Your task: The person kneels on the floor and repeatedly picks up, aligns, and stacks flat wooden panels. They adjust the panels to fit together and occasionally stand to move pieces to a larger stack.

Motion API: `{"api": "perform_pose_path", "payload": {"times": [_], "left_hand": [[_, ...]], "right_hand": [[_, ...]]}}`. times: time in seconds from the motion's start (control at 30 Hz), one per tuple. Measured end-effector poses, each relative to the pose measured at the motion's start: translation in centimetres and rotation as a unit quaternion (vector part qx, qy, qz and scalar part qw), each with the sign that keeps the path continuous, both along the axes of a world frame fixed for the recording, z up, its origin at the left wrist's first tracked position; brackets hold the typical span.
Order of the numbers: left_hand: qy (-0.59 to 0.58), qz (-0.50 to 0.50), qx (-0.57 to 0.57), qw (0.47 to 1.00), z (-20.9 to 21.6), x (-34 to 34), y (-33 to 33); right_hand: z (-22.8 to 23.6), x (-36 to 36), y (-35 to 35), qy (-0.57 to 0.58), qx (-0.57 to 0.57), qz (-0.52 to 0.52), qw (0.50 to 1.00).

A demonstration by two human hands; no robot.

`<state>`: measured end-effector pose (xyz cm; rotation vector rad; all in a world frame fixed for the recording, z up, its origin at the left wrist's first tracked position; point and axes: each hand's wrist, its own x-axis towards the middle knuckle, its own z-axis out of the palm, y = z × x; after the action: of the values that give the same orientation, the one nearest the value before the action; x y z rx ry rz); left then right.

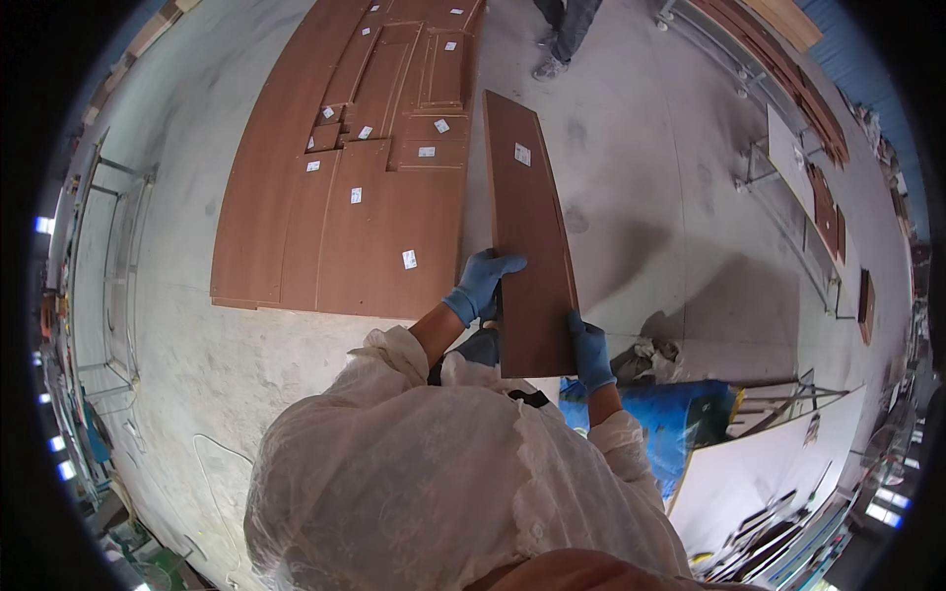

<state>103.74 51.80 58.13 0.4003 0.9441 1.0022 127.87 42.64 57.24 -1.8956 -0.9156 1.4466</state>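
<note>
A long reddish-brown board (pixel 529 227) with a small white label slants upward in front of my body. On its left edge my left hand (pixel 481 282), in a blue-grey glove, is closed with the thumb over the board's face. Lower down, my right hand (pixel 591 353), gloved alike, grips the opposite edge. Its fingers are partly hidden by the board. To the left of the board lie several brown panels (pixel 384 236) close together in a large flat layout, most bearing white labels.
Another person's legs (pixel 570 37) stand at the far edge. Wheeled racks with panels (pixel 788 158) line the right side. A metal frame (pixel 110 266) stands at the left. Near my right side are a blue covering (pixel 645 419) and a white board (pixel 769 483).
</note>
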Motion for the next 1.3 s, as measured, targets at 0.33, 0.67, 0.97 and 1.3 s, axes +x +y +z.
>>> {"api": "perform_pose_path", "payload": {"times": [0.33,0.67,0.97,1.3], "left_hand": [[-0.004,0.012,0.028,1.0,3.4,5.2,19.0],[0.011,0.019,0.036,0.999,4.3,5.3,36.9],[0.355,0.016,0.465,0.811,-0.2,-7.6,47.3],[-0.268,0.368,0.101,0.885,-10.6,-20.0,53.3]], "right_hand": [[1.1,9.2,21.0,0.121,0.013,0.03,0.992],[0.8,12.6,54.9,0.334,-0.1,0.121,0.929],[-0.4,-2.3,77.2,0.258,-0.128,0.269,0.919],[-4.2,-22.8,92.2,0.337,-0.131,0.223,0.905]]}}
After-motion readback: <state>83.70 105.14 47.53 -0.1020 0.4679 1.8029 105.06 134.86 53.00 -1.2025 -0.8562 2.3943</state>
